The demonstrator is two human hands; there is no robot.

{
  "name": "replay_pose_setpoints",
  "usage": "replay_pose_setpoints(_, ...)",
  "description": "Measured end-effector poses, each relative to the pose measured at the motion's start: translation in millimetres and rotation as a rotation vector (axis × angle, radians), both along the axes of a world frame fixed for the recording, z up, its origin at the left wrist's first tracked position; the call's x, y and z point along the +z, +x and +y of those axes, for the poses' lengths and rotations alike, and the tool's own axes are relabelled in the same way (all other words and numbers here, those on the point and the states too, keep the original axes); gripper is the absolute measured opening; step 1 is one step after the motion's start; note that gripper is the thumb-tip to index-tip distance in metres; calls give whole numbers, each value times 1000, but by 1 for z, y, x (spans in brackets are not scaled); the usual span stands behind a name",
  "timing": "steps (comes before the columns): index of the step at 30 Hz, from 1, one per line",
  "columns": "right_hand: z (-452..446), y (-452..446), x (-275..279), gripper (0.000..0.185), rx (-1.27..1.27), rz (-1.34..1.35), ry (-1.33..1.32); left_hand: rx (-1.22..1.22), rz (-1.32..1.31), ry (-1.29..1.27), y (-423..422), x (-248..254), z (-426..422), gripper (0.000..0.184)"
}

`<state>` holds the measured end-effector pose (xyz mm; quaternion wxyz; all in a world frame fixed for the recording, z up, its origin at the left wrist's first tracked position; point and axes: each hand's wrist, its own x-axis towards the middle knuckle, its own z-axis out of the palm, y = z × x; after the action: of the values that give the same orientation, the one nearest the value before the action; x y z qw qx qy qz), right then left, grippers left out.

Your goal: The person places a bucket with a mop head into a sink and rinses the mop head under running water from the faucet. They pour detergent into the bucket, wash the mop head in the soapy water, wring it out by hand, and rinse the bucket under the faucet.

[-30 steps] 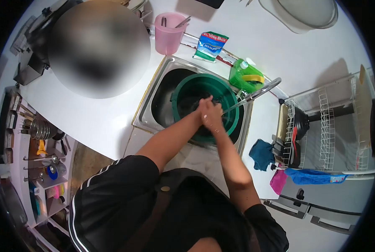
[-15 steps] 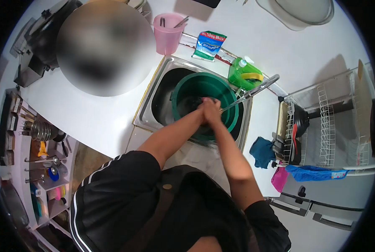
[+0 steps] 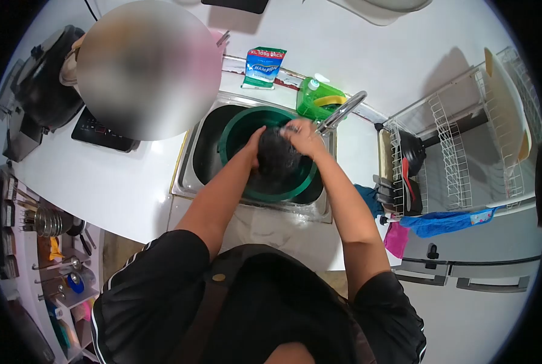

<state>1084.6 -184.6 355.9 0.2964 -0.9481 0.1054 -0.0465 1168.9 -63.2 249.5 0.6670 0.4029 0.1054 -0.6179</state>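
A dark, wet cloth [image 3: 277, 155] is stretched between my hands inside the green basin [image 3: 228, 136]; motion blurs its outline. My left hand [image 3: 256, 144] grips its left side, fingers partly hidden. On the upper right side my right hand [image 3: 303, 137] holds it, close under the end of the silver faucet [image 3: 344, 112]. Water glints on the cloth. The basin sits in a stainless steel sink [image 3: 183, 173].
Behind the sink stand a blue and green packet [image 3: 264, 68] and a green bottle [image 3: 310, 103] with a yellow sponge [image 3: 330, 101]. A wire dish rack [image 3: 450, 151] is at right, with a blue cloth [image 3: 447, 223] on its edge. An induction cooker [image 3: 101, 133] lies at left.
My hands, pressed together low in the basin before, have moved apart and spread the dark cloth between them. The view has shifted, so the sink appears further left.
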Motion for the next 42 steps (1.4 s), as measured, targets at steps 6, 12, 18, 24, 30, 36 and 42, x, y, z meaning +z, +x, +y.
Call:
replay_pose_setpoints(6,2,15,-28,49,88,215,-160,214,161,-197,-26,4,-8,58)
replay_pose_setpoints(12,72,-14,-97,53,-366,-15,-93,273,172,-504,-6,-139,-78,43)
replay_pose_setpoints(18,-3,16,-109,39,-562,114,142,277,-16,61,-25,-51,-44,13)
replay_pose_setpoints(24,45,5,-121,44,-336,-35,-132,196,-137,165,-26,-40,-34,19)
replay_pose_setpoints(30,3,4,-45,52,-104,330,57,295,164,-42,-23,-12,-16,57)
replay_pose_setpoints(36,-18,8,-30,44,-36,189,-120,263,170,113,-8,-1,-11,81)
replay_pose_setpoints(42,3,21,26,43,-344,55,766,256,268,175,-13,4,-4,68)
